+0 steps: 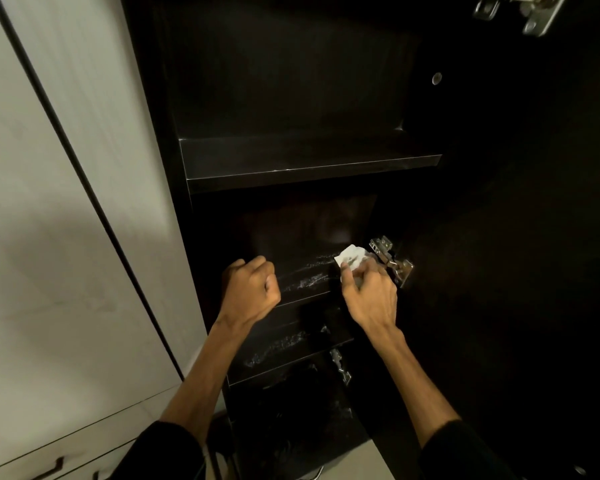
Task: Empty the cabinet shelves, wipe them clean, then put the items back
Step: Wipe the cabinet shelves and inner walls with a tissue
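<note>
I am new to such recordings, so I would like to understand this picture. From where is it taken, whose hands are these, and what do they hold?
There is no machine here: a person wears one camera on the head, looking down at the person's own two bare hands. In front stands a dark cabinet with its door open. The right hand grips a white cloth at the right end of the middle shelf, next to a metal hinge. The left hand is a closed fist and holds nothing. Pale wet streaks show on this shelf and the one below. The upper shelf looks bare.
</note>
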